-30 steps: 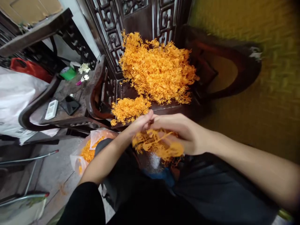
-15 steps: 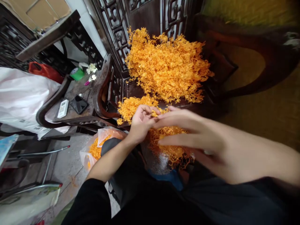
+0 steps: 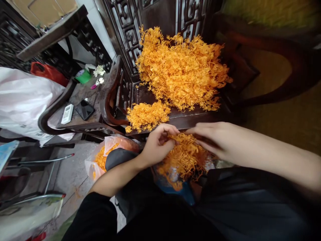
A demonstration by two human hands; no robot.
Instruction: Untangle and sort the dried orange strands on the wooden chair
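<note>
My left hand (image 3: 160, 145) pinches the orange bundle (image 3: 187, 158); my right hand (image 3: 217, 139) half-curls, its hold unclear. Beyond both lies the large pile (image 3: 183, 72); the bundle sits between them, nearer the left, long axis indistinct; beyond the left, the small heap (image 3: 147, 115).

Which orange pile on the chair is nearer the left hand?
The small pile at the front corner of the seat, beyond the left hand; the big pile lies farther back, by the carved chair back.
</note>
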